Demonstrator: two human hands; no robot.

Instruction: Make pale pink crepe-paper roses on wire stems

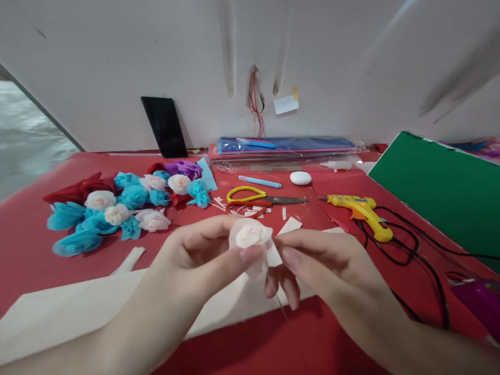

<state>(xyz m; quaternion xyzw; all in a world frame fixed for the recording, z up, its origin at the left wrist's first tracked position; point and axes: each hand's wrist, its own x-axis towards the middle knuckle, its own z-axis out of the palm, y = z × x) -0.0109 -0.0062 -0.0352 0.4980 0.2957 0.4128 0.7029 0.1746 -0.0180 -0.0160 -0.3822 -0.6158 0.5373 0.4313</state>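
A pale paper flower [250, 234] on a thin wire stem is held up in front of me. My left hand [195, 260] is closed on it, with the thumb pressed against the lower petals. A small white paper strip [274, 254] sticks out at the flower's right side, and my right hand [324, 265] pinches its edge between thumb and fingers. The stem slants down to the right, below the flower. Under both hands lies a long cream paper sheet [97, 304] on the red tabletop [281, 344].
Finished blue, white, red and purple paper flowers [133, 198] lie at the left. Scissors [265, 199], paper scraps and a blue pen [260, 182] are behind my hands. A yellow glue gun [361, 211] with a black cord lies right, near a green board [441, 192]. A black tablet [164, 126] leans on the wall.
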